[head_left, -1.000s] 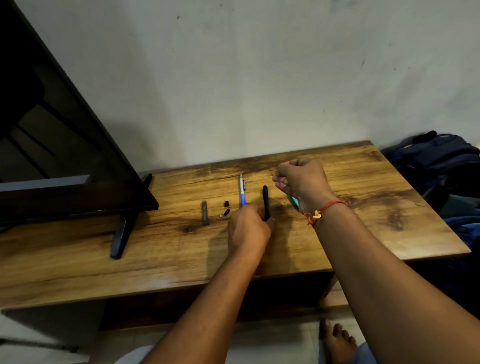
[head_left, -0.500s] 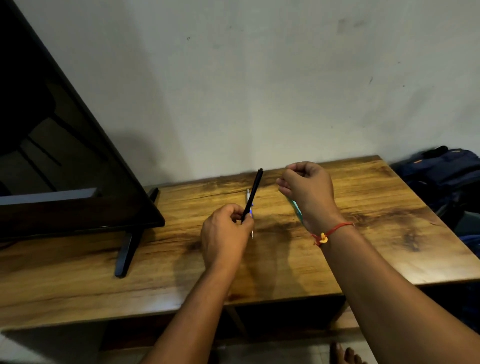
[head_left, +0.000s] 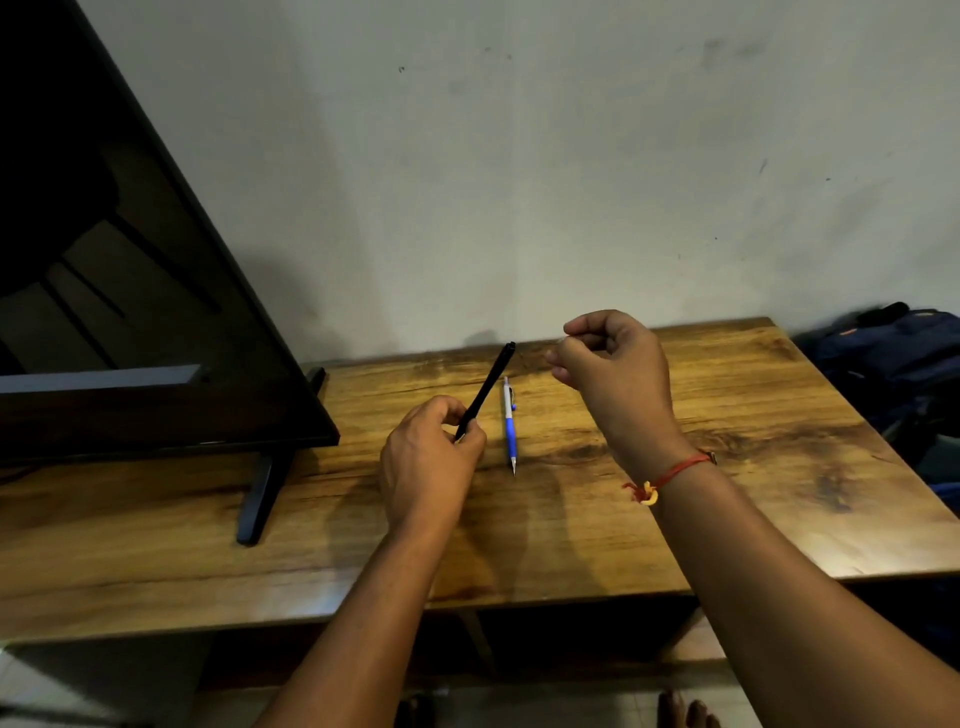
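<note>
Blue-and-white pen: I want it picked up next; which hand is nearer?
Left. The left hand, gripping the black pen, sits close, left of the blue-and-white pen; the right hand hangs farther off to its right.

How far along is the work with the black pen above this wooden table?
Done: the slim black plastic pen is off the brown wooden table, gripped at its lower end by the left hand. In hand: the right hand hovers beside the pen's top, fingers curled; nothing shows between them. Left: the two have not met, and the blue-and-white click pen lies untouched.
</note>
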